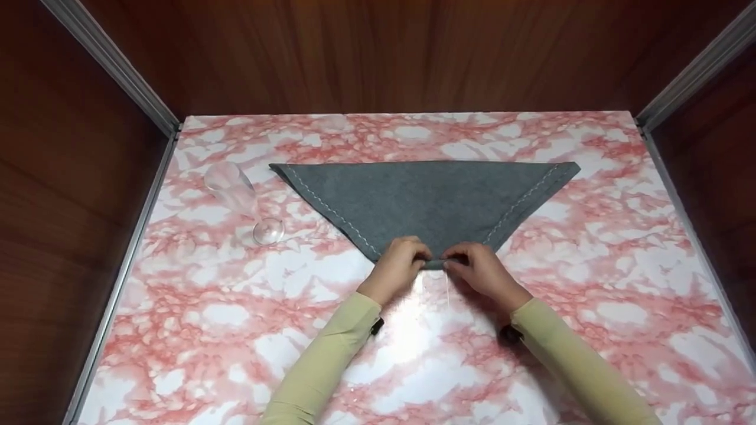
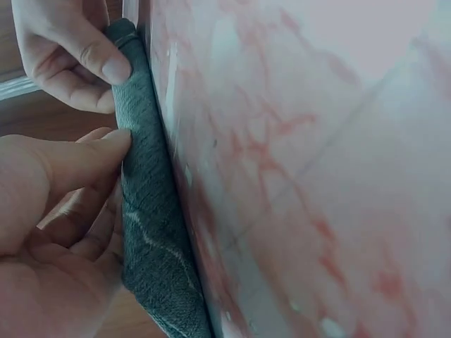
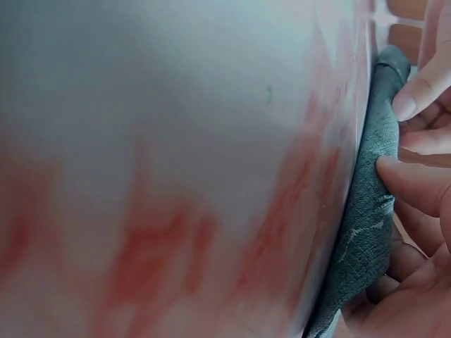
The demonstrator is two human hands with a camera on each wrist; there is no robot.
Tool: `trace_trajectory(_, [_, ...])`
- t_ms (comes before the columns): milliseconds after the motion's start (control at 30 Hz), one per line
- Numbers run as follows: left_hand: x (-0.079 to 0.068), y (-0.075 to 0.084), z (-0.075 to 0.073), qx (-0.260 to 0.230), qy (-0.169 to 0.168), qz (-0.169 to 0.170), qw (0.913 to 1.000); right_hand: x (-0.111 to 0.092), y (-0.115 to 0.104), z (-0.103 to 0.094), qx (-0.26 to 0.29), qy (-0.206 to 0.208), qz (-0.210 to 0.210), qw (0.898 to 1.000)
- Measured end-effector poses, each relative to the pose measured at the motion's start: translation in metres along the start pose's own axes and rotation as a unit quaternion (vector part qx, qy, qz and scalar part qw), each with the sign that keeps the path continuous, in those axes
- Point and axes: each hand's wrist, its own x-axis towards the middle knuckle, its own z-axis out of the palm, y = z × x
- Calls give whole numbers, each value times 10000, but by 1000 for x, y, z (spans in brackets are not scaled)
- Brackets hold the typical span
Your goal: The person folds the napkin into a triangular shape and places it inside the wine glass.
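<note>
A dark grey cloth napkin (image 1: 425,200) lies with its long straight edge at the far side. Its sides, marked by pale stitching, slope in to a short, rolled near edge (image 2: 151,176). My left hand (image 1: 400,267) pinches this roll between thumb and fingers, just left of its middle. Close by on the right, my right hand (image 1: 481,271) pinches the same roll. In the right wrist view, the right thumb (image 3: 416,183) presses on the rolled fabric, while the left hand (image 3: 430,88) holds it farther up. The fingertips behind the roll are partly hidden.
A clear stemmed glass (image 1: 233,189) is on the table to the left of the napkin, its round foot toward me. The table (image 1: 224,354) has a red and white marbled top. Brown wood panels (image 1: 401,59) with metal trim enclose its back and sides.
</note>
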Motion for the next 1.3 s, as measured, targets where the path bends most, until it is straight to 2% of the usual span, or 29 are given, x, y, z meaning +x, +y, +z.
trace_trajectory(233, [-1, -1, 0, 74, -221, 79, 9997, 2, -1, 1, 103, 65, 230, 9997])
trace_trajectory(467, [-1, -4, 1, 179, -221, 101, 9995, 4, -2, 2, 58, 153, 252, 9995])
trace_trajectory(600, [1, -5, 1, 312, -259, 5, 9992, 4, -5, 3, 101, 380, 56, 9992])
trace_trajectory(733, [3, -6, 1, 430, -301, -71, 9986, 2, -6, 4, -242, 688, -301, 9969])
trace_trajectory(833, [3, -5, 0, 487, -365, -114, 9981, 1, -7, 4, -372, 773, -405, 9955])
trace_trajectory(1100, [4, -7, -1, 467, -444, -155, 9978, 1, -2, 3, 71, 496, -172, 9986])
trace_trajectory(1233, [4, -8, -1, 502, -375, -204, 9978, 3, 1, 1, 31, 351, -197, 9992])
trace_trajectory(1300, [5, -9, 0, 661, -275, -93, 9974, 5, 1, 0, -65, 323, -226, 9992])
